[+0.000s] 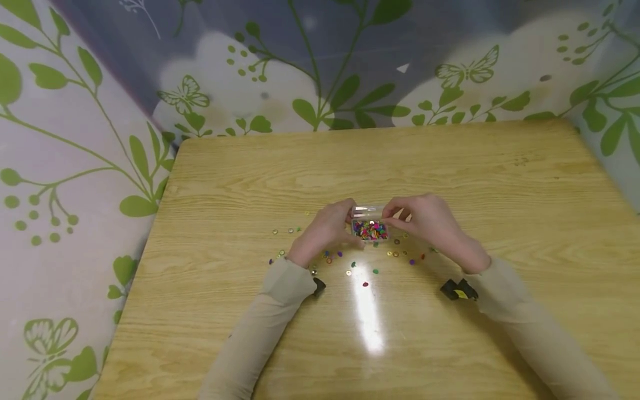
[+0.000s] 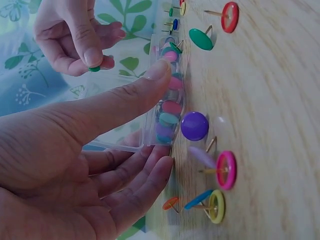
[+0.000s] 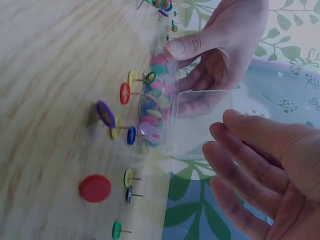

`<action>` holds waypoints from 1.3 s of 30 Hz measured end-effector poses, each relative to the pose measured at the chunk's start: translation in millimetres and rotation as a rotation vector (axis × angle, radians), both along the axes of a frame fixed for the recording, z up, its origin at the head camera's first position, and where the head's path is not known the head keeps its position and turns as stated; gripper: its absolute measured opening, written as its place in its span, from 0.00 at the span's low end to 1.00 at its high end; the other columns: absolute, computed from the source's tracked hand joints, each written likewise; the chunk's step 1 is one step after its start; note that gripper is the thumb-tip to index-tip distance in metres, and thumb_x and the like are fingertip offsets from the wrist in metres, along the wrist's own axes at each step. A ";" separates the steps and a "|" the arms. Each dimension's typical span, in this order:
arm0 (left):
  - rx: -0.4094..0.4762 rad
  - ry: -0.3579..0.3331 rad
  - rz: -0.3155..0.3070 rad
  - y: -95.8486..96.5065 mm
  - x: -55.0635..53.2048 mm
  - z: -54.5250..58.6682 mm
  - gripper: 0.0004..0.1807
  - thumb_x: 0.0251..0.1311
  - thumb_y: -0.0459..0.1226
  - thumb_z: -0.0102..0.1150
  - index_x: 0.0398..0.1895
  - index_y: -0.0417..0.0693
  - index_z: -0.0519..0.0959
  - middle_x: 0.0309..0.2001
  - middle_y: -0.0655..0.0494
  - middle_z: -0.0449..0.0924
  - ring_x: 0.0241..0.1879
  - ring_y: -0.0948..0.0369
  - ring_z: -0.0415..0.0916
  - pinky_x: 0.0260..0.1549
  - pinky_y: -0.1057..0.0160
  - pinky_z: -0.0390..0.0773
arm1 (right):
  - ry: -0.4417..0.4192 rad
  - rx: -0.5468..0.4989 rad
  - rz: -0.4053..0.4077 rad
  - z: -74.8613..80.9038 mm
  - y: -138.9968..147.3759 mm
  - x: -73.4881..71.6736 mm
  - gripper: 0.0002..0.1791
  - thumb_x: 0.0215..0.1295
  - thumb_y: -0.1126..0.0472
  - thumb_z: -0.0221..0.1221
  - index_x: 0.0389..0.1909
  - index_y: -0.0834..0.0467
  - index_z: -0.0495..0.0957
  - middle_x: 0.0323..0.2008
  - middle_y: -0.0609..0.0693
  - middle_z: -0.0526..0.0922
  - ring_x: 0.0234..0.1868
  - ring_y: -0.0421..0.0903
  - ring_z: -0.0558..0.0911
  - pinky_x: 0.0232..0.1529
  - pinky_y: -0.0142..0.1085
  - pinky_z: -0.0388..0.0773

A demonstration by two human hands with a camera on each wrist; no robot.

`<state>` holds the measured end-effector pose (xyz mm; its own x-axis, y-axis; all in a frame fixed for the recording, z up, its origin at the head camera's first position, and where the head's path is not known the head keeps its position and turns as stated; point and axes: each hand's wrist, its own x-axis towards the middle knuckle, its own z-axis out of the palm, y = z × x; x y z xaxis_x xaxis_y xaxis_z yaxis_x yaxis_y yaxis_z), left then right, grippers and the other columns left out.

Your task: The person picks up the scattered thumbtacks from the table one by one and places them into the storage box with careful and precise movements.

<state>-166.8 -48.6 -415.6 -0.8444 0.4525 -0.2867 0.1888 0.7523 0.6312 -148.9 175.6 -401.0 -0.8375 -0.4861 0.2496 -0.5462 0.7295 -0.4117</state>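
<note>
A small clear plastic box with its hinged lid raised stands on the table, full of colourful thumbtacks. My left hand grips the box at its left end, thumb on the near wall and fingers round the back. Over the right end of the box, beside the raised lid, is my right hand. In the left wrist view its thumb and forefinger pinch a green thumbtack. Loose thumbtacks lie around the box, among them a purple one and a red one.
The wooden table carries several more scattered tacks, such as a dark red one and a green one in front of the box. A patterned curtain-like backdrop borders the table at the back and left.
</note>
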 end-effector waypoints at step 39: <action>-0.007 -0.001 -0.014 0.0 0.1 2.2 0.32 0.47 0.44 0.81 0.51 0.46 0.72 0.44 0.55 0.75 0.39 0.58 0.71 0.40 0.63 0.76 | -0.270 0.188 0.009 -7.0 77.0 30.7 0.10 0.57 0.61 0.74 0.38 0.48 0.86 0.33 0.38 0.87 0.31 0.37 0.83 0.32 0.39 0.80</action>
